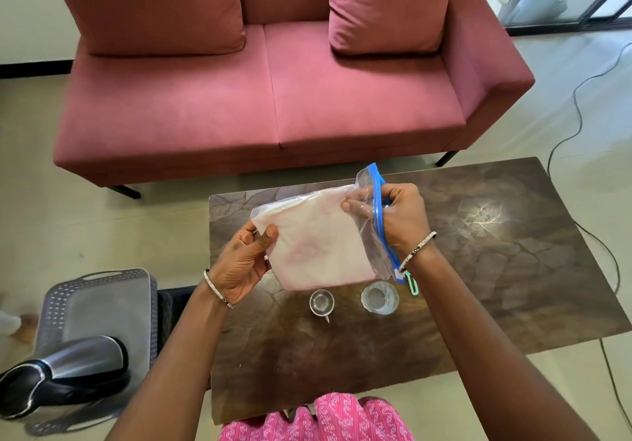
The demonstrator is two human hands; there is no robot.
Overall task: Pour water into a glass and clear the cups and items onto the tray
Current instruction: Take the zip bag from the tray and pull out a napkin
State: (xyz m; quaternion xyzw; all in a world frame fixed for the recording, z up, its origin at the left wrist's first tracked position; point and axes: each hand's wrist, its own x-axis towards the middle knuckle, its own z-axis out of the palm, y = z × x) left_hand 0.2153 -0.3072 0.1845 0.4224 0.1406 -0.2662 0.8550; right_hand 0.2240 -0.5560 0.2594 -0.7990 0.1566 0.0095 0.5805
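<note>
- A dark wooden table (496,269) is seen in front of the person, with a pink sofa (239,109) beyond it and a black cable (578,109) trailing over the floor on the right.
- A grey tray (99,307) is placed to the left of the table, apart from it; a steel-and-black jug (68,369) is carried on its near part.
- A small steel cup (321,302) and a glass (379,297) holding water are set side by side on the table, near its middle, not touching.
- A clear zip bag (321,245) with folded pale cloth inside is held up over the table, so that part of the tabletop behind it is hidden; its lower edge is seen just above the cup and the glass.
- A green tab (412,283) hangs from the end of the bag's blue zip strip (379,221), just beside the glass.
- The bag's left corner is gripped by the left hand (244,262), thumb on top and fingers curled underneath.
- The bag's mouth is pinched by the right hand (393,215) at the blue strip, with fingers curled round the plastic.
- A bangle is worn on each wrist.
</note>
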